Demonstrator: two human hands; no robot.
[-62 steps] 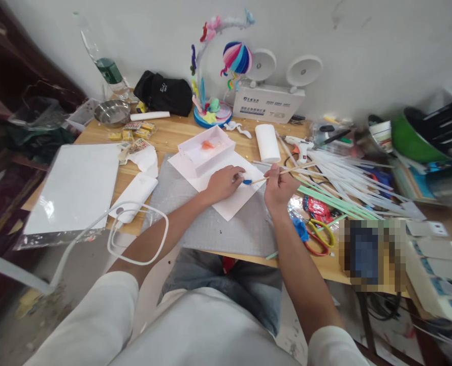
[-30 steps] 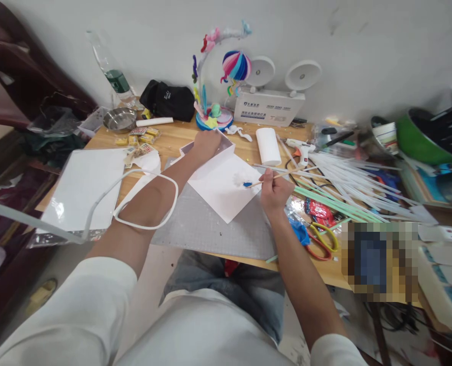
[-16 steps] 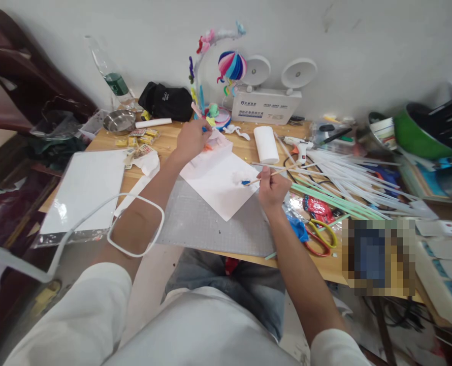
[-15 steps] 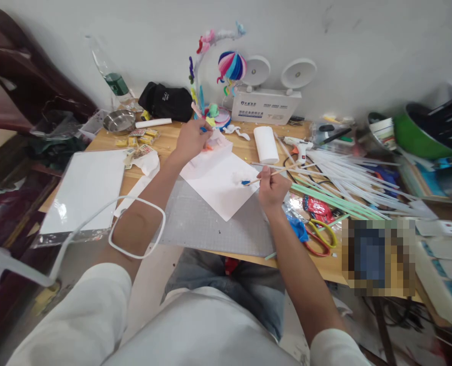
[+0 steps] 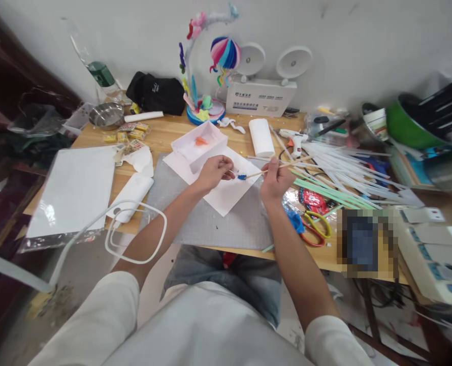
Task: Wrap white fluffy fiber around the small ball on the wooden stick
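My right hand is closed on a thin wooden stick with a small blue piece at its left end. Just left of that piece is my left hand, its fingers curled close together; whatever they may hold is too small to make out. Both hands are over a white paper sheet, which lies on a grey cutting mat. Behind my left hand stands a shallow pale paper box with a small orange piece in it.
A decorated arch with a striped ball stands at the back. At the right are a glue gun, white sticks, green strips and scissors. A cable loops over my left forearm.
My left hand has moved right and nearer, from over the paper box to beside the blue piece. The box now shows fully. My right hand still holds the stick, and the view has shifted slightly.
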